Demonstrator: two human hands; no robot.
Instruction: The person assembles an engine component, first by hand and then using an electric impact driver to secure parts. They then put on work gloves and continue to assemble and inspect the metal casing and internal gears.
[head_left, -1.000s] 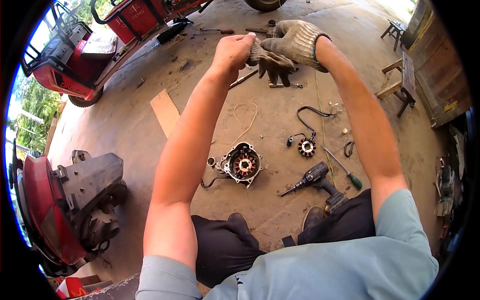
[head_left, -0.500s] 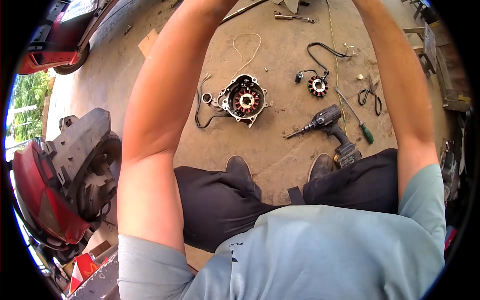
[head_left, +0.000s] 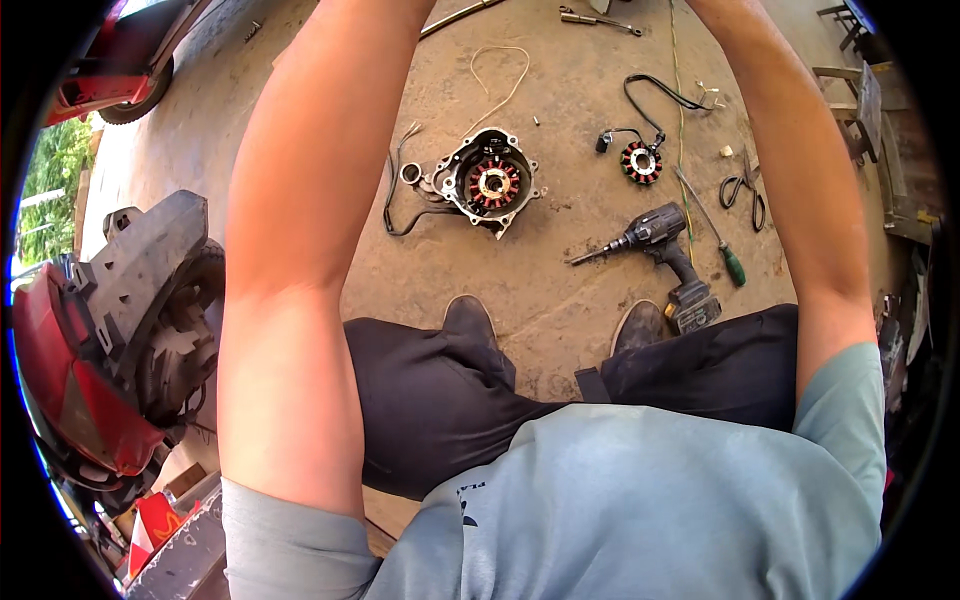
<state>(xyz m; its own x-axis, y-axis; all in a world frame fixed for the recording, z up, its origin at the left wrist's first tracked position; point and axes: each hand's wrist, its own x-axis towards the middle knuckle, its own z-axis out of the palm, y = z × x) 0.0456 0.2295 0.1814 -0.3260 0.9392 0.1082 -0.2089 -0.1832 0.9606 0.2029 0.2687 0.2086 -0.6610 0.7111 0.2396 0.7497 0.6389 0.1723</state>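
Note:
Both my forearms reach up past the top edge of the picture, so neither my left hand nor my right hand shows, nor anything they may hold. On the concrete floor between my arms lies a metal engine cover (head_left: 533, 172) with a stator (head_left: 494, 184) of copper-red windings seated inside it. To its right is a loose stator (head_left: 641, 162) with a black cable (head_left: 645, 84). Nearer my feet rests a black cordless drill (head_left: 660, 235) with a long bit pointing left. A green-handled screwdriver (head_left: 733, 262) and black-handled scissors (head_left: 742, 195) lie beside my right forearm.
A ratchet wrench (head_left: 600, 20) and a metal bar (head_left: 460, 17) lie at the far side. At left stands a red vehicle part with a grey bracket (head_left: 150, 270); a red vehicle (head_left: 90, 95) is behind it. Wooden stools (head_left: 855, 110) stand at far right.
The view has shifted slightly, so the far floor items sit a little higher and my left arm a little further left. The parts and tools on the floor keep their places.

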